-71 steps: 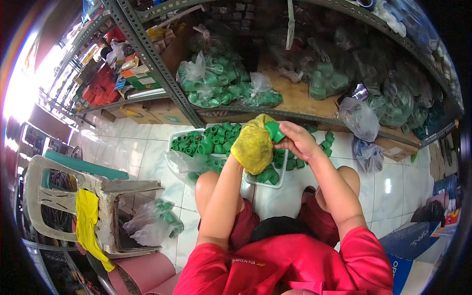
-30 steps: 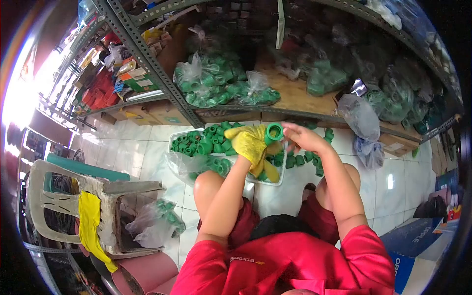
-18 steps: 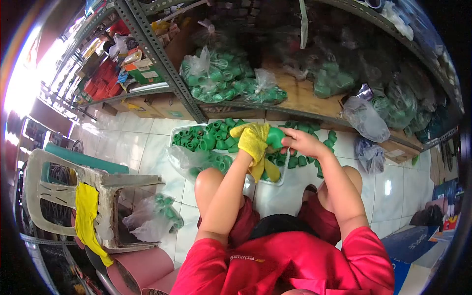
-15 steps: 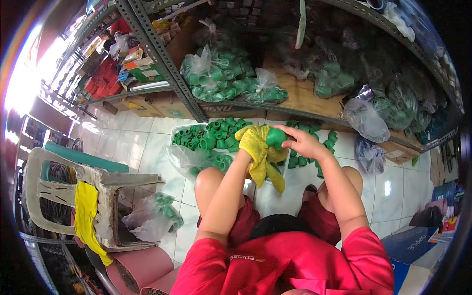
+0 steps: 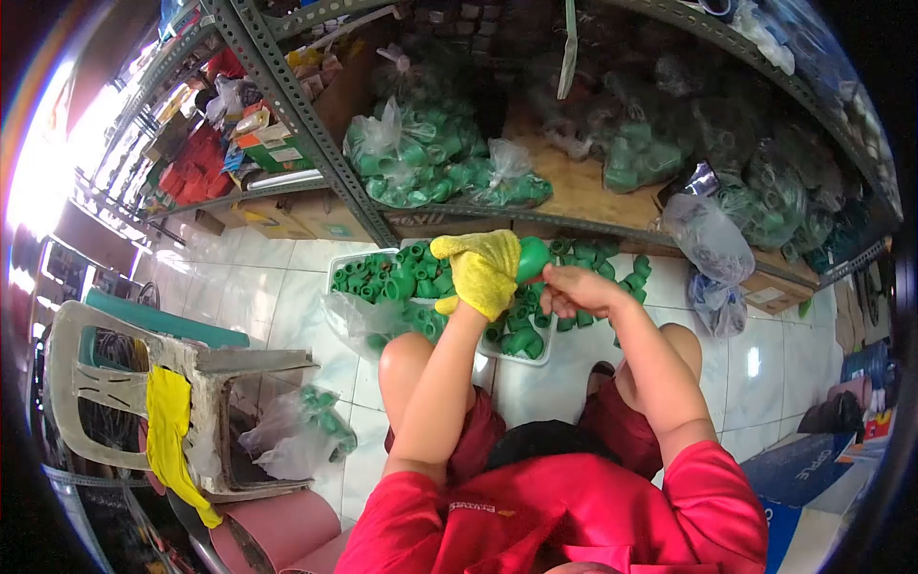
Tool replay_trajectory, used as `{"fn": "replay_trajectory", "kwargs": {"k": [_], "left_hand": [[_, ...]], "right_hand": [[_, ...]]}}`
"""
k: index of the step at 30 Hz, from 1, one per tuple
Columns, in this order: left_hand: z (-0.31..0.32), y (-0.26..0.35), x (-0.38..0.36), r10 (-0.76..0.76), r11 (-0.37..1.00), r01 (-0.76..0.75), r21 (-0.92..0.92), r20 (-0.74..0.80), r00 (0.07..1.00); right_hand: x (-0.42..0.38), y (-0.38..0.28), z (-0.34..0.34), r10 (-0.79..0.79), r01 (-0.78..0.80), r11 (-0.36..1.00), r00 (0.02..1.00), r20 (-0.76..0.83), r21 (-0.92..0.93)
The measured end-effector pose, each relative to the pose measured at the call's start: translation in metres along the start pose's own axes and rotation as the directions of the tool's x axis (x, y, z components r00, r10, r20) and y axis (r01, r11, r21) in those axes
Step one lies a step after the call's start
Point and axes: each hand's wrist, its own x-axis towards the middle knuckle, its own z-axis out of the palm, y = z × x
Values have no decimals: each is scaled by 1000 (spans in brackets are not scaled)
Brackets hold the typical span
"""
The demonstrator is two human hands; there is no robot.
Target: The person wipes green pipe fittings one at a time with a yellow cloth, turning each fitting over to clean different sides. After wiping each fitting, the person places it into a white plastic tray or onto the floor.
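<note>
Bringing both hands close together above the white trays, we are reaching forward between our bent knees. We are angling our left forearm up and inward, with the yellow cloth covering our left hand and hiding most of its fingers. We are keeping a green fitting between the hands, against the cloth's right side; our right hand is coming in from the right, its fingertips touching the fitting's lower edge and its other fingers curling below. We cannot tell how firmly either hand is gripping. At lower right, a blue box is showing "OPPLE"; our red shirt is bearing small chest lettering, too blurred for reading fully.
</note>
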Motion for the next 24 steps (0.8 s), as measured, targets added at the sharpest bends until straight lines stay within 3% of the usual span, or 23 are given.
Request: {"fn": "replay_trajectory", "kwargs": {"k": [2,3,5,6,8,11,13,15,16,17,18,19,22,24], "left_hand": [[13,-5,0,80,993,-63,105,-163,983],[3,-3,0,77,993,-61,103,-161,984],[-27,6,2,21,1000,-23,13,155,988],[-16,6,0,23,1000,-26,14,155,988],[13,7,-10,103,994,-97,47,-160,982],[-8,16,-13,58,998,-58,19,20,998],[0,14,-12,30,999,-34,37,97,995],[32,8,-11,217,954,-198,-224,64,974],[41,7,-13,219,954,-200,-223,63,974],[51,7,-16,117,701,-21,-713,86,989],[52,7,-18,41,207,149,-967,161,986],[53,6,-19,38,208,151,-967,162,986],[52,2,-19,23,556,-63,-829,-60,998],[45,0,-15,72,742,-190,-642,-206,976]], "right_hand": [[4,2,0,-41,22,974,996,80,226],[3,-1,-3,9,-18,953,999,32,303],[-1,-11,-5,33,-33,969,999,7,246],[-3,-15,-6,52,-47,981,998,-23,189],[-2,-14,-7,69,-61,990,996,-54,131],[1,-9,-5,-31,48,983,995,-99,176],[-9,-21,-5,-180,184,981,981,-68,61],[-12,-24,-2,-268,271,960,962,-51,63],[-12,-25,0,-357,358,931,934,-35,66],[-13,-26,0,-358,360,931,933,-35,65],[-13,-27,1,-479,471,871,878,-24,-142],[-14,-28,2,-587,557,759,810,16,-338],[-21,-35,7,-632,574,677,774,37,-461],[-24,-38,5,-602,554,728,799,12,-404]]}}
